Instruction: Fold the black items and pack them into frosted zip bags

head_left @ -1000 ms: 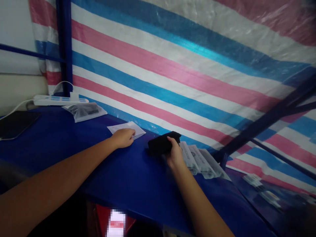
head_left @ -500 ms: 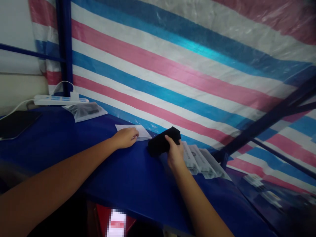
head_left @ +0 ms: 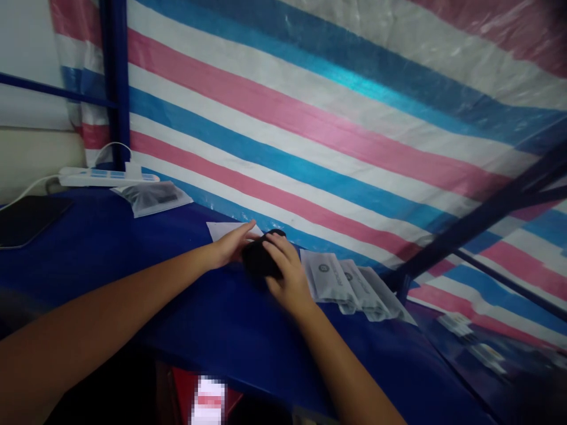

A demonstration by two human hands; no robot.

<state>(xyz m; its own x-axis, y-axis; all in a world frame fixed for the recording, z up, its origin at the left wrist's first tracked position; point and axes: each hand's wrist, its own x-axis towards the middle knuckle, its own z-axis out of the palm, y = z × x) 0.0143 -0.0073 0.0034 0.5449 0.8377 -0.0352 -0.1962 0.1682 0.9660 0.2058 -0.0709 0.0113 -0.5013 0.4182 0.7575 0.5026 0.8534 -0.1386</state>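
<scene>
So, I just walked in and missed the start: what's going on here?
At a blue table, a person's right hand holds a black bundle. The left hand is close beside it; contact is hard to tell. A white packet lies partly hidden behind them, and overlapping frosted bags lie to the right.

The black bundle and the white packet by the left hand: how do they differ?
The black bundle is dark, while the white packet is pale. The bundle looks thick; the packet looks thin and flat. The right hand grips the bundle, while the packet lies on the blue table, partly hidden by the left hand. Both are close to that hand.
</scene>
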